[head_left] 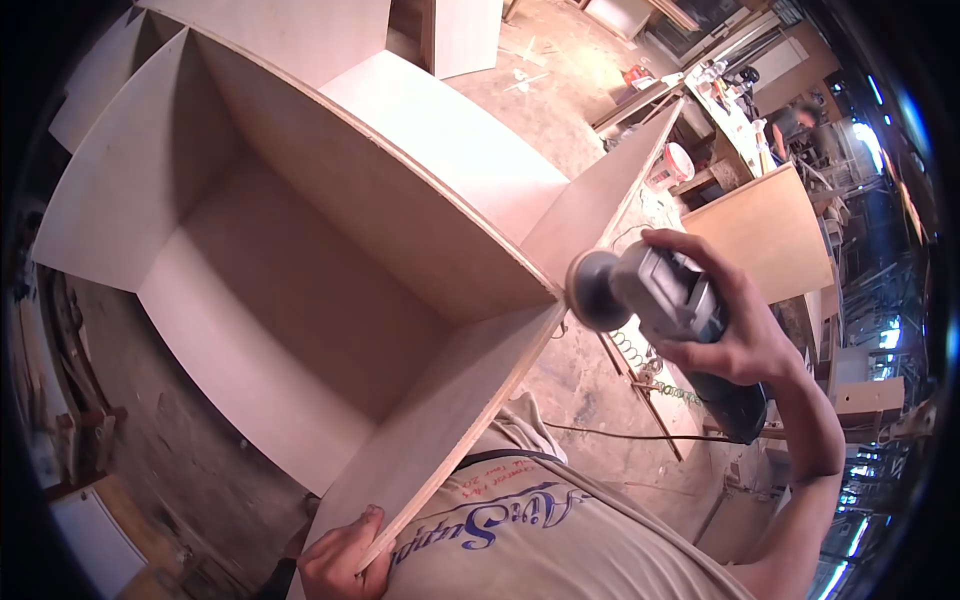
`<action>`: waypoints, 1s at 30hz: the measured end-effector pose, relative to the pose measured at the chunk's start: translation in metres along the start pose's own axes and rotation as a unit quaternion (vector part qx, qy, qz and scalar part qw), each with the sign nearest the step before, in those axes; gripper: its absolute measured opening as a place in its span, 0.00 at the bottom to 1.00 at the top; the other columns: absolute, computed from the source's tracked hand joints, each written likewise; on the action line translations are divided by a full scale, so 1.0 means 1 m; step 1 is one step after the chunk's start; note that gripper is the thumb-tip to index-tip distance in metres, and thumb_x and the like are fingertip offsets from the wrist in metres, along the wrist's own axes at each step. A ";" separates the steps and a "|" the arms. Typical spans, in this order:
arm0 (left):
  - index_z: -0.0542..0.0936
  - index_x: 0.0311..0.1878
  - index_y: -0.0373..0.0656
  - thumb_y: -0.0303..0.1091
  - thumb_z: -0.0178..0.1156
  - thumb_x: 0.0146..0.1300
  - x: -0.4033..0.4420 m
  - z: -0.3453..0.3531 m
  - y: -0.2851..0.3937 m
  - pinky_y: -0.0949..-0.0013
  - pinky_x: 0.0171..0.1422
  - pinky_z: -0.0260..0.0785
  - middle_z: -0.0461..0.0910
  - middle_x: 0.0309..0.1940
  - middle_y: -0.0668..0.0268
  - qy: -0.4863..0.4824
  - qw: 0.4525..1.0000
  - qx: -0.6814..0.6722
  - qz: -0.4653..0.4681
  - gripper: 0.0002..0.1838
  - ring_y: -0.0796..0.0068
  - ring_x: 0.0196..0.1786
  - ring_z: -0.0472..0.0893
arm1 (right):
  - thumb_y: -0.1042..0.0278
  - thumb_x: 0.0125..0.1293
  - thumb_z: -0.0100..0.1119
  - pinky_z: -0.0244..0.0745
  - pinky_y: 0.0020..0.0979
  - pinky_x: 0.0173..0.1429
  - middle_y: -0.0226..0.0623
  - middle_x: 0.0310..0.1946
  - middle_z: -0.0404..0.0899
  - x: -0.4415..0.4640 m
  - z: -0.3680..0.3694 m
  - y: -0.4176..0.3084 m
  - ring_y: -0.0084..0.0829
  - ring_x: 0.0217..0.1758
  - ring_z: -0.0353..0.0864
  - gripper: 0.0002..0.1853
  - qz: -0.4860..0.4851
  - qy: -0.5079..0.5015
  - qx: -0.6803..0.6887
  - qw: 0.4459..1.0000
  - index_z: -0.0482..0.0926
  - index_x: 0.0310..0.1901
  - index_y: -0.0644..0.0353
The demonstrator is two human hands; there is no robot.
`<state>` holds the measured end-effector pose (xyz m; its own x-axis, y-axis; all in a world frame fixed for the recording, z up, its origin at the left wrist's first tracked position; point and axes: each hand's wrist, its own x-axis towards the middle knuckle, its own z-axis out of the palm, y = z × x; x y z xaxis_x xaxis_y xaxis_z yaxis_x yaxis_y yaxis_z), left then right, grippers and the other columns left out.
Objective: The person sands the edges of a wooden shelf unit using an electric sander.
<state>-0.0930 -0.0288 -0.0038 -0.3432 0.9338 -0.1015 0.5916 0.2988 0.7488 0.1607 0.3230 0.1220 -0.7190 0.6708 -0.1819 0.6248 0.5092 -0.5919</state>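
A plywood cabinet box [300, 270] with open compartments fills the left and middle of the head view, tilted in the picture. My right hand [745, 335] is closed around the body of a grey disc sander [665, 290]. The sander's round pad [594, 290] is at the box's right corner, against or very close to the panel edges. At the bottom, my left hand [345, 560] grips the near plywood panel [450, 410] by its edge, the thumb on the inner face.
A dark cord [640, 437] runs behind the sander. Beyond are a coiled hose [650, 375], a white bucket [672, 165], a leaning plywood sheet [765, 235] and a cluttered workbench [735, 120]. Another person [795, 125] is near the bench.
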 end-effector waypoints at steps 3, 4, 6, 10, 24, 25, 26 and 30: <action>0.87 0.53 0.33 0.29 0.70 0.59 0.001 -0.004 -0.001 0.58 0.47 0.81 0.89 0.41 0.50 -0.006 1.000 -0.006 0.001 0.19 0.51 0.41 0.89 | 0.60 0.50 0.76 0.72 0.39 0.73 0.45 0.61 0.81 0.002 -0.003 0.004 0.39 0.65 0.82 0.45 -0.014 0.034 -0.015 0.999 0.70 0.73 0.57; 0.87 0.56 0.35 0.29 0.69 0.62 0.002 -0.007 0.001 0.57 0.47 0.81 0.88 0.42 0.50 -0.016 1.000 -0.013 0.003 0.18 0.51 0.42 0.88 | 0.60 0.50 0.76 0.72 0.39 0.72 0.45 0.60 0.82 0.001 -0.002 0.002 0.39 0.65 0.82 0.46 -0.016 0.024 -0.005 1.000 0.70 0.73 0.57; 0.86 0.58 0.37 0.29 0.68 0.66 0.002 -0.010 0.002 0.56 0.47 0.80 0.88 0.43 0.51 -0.028 0.999 -0.017 0.002 0.18 0.51 0.42 0.88 | 0.59 0.50 0.76 0.73 0.39 0.72 0.45 0.60 0.82 -0.002 0.004 -0.008 0.40 0.64 0.83 0.46 -0.019 0.001 0.018 1.000 0.70 0.73 0.57; 0.87 0.54 0.33 0.29 0.70 0.58 0.002 -0.007 0.000 0.58 0.47 0.81 0.89 0.40 0.50 -0.012 1.000 0.003 -0.004 0.19 0.52 0.40 0.89 | 0.59 0.49 0.76 0.76 0.42 0.68 0.47 0.57 0.84 -0.001 0.003 -0.012 0.44 0.60 0.86 0.46 -0.020 -0.050 -0.005 0.999 0.70 0.74 0.54; 0.88 0.51 0.30 0.29 0.72 0.55 0.001 -0.004 -0.001 0.60 0.46 0.82 0.89 0.38 0.49 0.003 1.000 0.012 0.011 0.20 0.52 0.38 0.90 | 0.57 0.50 0.75 0.76 0.43 0.69 0.50 0.56 0.84 0.001 0.002 -0.004 0.47 0.60 0.86 0.46 -0.008 -0.012 -0.009 1.000 0.70 0.74 0.55; 0.88 0.51 0.30 0.29 0.72 0.55 0.001 -0.003 -0.002 0.60 0.46 0.82 0.89 0.39 0.49 0.006 1.000 0.012 0.017 0.20 0.52 0.38 0.90 | 0.58 0.51 0.75 0.76 0.43 0.69 0.50 0.56 0.84 0.003 0.001 0.000 0.47 0.59 0.86 0.46 -0.004 0.004 -0.010 1.000 0.70 0.74 0.55; 0.88 0.51 0.31 0.29 0.72 0.55 0.001 -0.003 -0.003 0.60 0.46 0.82 0.89 0.39 0.49 0.011 1.000 0.013 0.025 0.20 0.52 0.38 0.90 | 0.58 0.52 0.75 0.75 0.43 0.69 0.48 0.57 0.84 0.004 0.000 0.000 0.46 0.58 0.86 0.45 -0.011 0.020 -0.030 0.999 0.70 0.74 0.54; 0.86 0.59 0.37 0.28 0.67 0.66 -0.001 -0.007 0.000 0.58 0.48 0.80 0.88 0.44 0.52 -0.005 0.999 -0.007 0.042 0.18 0.52 0.43 0.88 | 0.58 0.53 0.75 0.76 0.43 0.69 0.49 0.57 0.84 -0.003 0.005 -0.007 0.47 0.59 0.86 0.44 -0.034 0.011 -0.010 0.999 0.70 0.73 0.54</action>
<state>-0.0976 -0.0310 0.0007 -0.2857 0.9573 -0.0439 0.6082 0.2165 0.7637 0.1574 0.3148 0.1232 -0.7534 0.6459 -0.1235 0.5804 0.5647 -0.5867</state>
